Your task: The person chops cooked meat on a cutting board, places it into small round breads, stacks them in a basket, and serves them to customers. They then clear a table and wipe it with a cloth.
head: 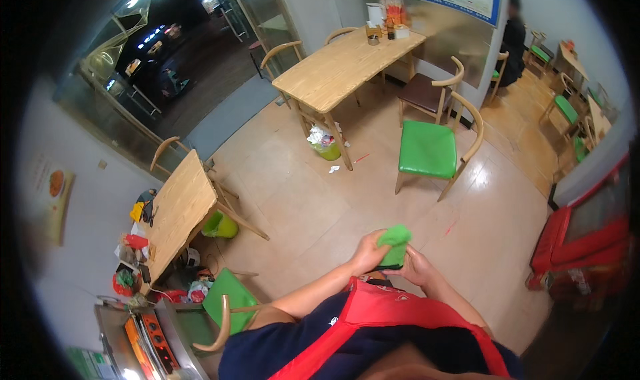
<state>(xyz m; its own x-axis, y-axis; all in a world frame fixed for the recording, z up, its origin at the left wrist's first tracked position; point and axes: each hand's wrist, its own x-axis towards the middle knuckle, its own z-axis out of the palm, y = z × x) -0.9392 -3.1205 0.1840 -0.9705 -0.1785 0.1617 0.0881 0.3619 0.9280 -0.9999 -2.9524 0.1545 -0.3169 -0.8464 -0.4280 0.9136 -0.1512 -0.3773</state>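
A bright green cloth is bunched between my two hands, just in front of my red apron. My left hand grips the cloth's left side, with the thumb over it. On the other side, my right hand holds the lower right edge. Beneath the cloth a dark, flat edge shows; what it belongs to cannot be told. Beyond my hands, a chair with a green seat stands on the tiled floor.
A wooden table holds condiments and a tissue box. Under it stands an overfull waste bin. Another wooden table with clutter is at left. A red drinks fridge stands at right. Another person is in the far room.
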